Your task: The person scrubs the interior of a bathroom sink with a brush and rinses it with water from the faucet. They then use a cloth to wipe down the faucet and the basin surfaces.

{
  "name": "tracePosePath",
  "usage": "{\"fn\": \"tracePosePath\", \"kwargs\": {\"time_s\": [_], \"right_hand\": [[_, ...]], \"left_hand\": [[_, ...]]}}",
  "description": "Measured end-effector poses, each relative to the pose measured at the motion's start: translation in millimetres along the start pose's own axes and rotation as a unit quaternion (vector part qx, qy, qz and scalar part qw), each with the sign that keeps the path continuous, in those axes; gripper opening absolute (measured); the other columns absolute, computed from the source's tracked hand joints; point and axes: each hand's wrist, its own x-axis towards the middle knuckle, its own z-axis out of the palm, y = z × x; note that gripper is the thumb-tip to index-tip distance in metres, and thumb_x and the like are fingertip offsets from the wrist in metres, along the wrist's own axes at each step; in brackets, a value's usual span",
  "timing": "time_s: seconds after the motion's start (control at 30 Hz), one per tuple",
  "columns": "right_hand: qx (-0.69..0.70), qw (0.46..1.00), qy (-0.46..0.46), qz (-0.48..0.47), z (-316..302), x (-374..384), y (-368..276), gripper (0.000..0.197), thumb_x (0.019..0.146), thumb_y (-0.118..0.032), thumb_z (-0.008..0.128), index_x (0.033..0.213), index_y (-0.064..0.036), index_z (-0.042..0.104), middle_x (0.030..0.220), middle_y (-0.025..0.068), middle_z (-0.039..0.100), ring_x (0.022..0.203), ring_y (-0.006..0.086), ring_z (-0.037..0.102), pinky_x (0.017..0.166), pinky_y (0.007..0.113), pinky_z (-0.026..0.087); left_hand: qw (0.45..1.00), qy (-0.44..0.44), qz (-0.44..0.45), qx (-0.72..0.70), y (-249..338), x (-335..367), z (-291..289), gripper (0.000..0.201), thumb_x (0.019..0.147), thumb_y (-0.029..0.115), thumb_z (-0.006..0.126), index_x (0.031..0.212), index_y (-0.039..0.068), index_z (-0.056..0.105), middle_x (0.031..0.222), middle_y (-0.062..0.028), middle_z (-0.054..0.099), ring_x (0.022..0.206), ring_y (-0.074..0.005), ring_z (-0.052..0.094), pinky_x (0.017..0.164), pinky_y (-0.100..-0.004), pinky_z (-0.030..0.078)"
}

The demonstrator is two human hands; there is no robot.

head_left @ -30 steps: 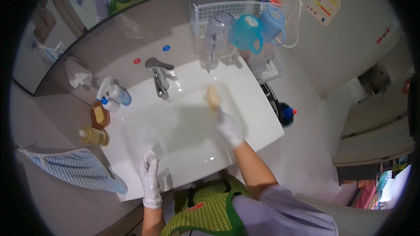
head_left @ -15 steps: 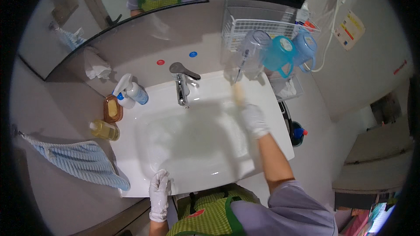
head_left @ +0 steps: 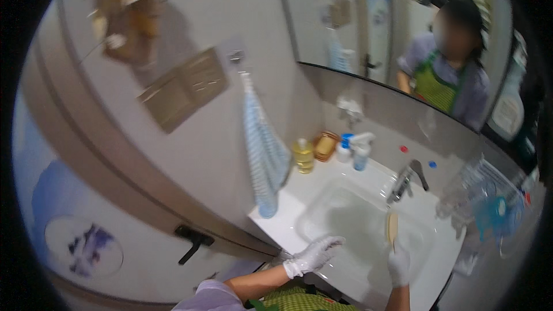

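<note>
Gloved in white, my right hand (head_left: 399, 264) grips a brush (head_left: 392, 228) with a pale, long head pointing away from me. It hangs over the right part of the white washbasin (head_left: 314, 210), below the chrome faucet (head_left: 401, 185). My left hand (head_left: 318, 254), also in a white glove, is over the basin's near left edge. Its fingers are stretched out and nothing is in them.
On the rear left rim stand a yellow liquid bottle (head_left: 303, 156), a soap dish (head_left: 326, 145) and a spray bottle (head_left: 362, 152). A blue striped towel (head_left: 266, 155) hangs left. Plastic cups (head_left: 494, 210) hang right. A door handle (head_left: 194, 243) sticks out at lower left.
The view has swung left, bringing in the door and wall. My right hand has drawn the brush back from the right rear rim over the basin. My left hand's fingers now reach over the basin.
</note>
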Motion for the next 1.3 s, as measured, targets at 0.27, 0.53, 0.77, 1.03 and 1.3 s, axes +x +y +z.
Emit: {"fn": "tracePosePath", "kwargs": {"time_s": [0.27,0.53,0.77,1.03,1.3], "right_hand": [[-0.079,0.992,-0.088,0.042,-9.1,-28.6,34.7,0.042,0.093,-0.014,0.047,0.132,0.0005,0.057,0.082,0.0265,0.063,0.074,0.0337,0.063,0.062,0.044,0.045],[0.131,0.990,-0.055,0.023,-25.1,-32.5,-11.8,0.040,0.097,-0.014,0.044,0.130,0.0041,0.056,0.081,0.0205,0.064,0.070,0.0266,0.061,0.061,0.039,0.045],[0.144,0.986,0.017,0.080,-2.1,-41.3,7.7,0.038,0.102,-0.021,0.043,0.123,0.0070,0.059,0.078,0.0113,0.063,0.068,0.0193,0.056,0.059,0.034,0.045],[0.277,0.946,0.014,0.166,19.7,-67.1,18.0,0.032,0.101,-0.019,0.046,0.118,0.0027,0.062,0.078,0.0119,0.062,0.068,0.0236,0.059,0.059,0.036,0.047],[-0.068,0.961,0.005,-0.267,48.3,-74.4,-102.7,0.026,0.087,-0.010,0.059,0.112,-0.0031,0.061,0.086,0.0161,0.064,0.081,0.0300,0.064,0.070,0.042,0.051]], "left_hand": [[0.991,0.077,-0.088,-0.068,-14.1,-26.0,8.5,0.056,0.094,0.013,0.060,0.145,0.002,0.042,0.132,-0.0109,0.058,0.119,-0.0151,0.056,0.100,-0.0257,0.045],[0.991,0.108,-0.061,-0.043,-40.4,-47.3,14.8,0.051,0.098,0.020,0.060,0.142,0.001,0.045,0.112,-0.0007,0.060,0.098,-0.0057,0.056,0.089,-0.0208,0.047],[0.974,0.166,-0.013,-0.152,-30.0,-25.5,-3.1,0.039,0.099,0.019,0.061,0.134,0.006,0.053,0.091,0.0062,0.059,0.074,-0.0013,0.052,0.063,-0.0153,0.044],[0.974,0.169,0.059,-0.137,10.0,11.4,-66.4,0.037,0.097,0.017,0.063,0.131,0.006,0.055,0.095,0.0041,0.061,0.076,-0.0034,0.051,0.063,-0.0186,0.045],[0.955,0.277,0.080,-0.077,7.7,39.7,-146.2,0.042,0.104,0.016,0.048,0.142,-0.003,0.045,0.138,-0.0123,0.053,0.127,-0.0185,0.049,0.109,-0.0296,0.036]]}}
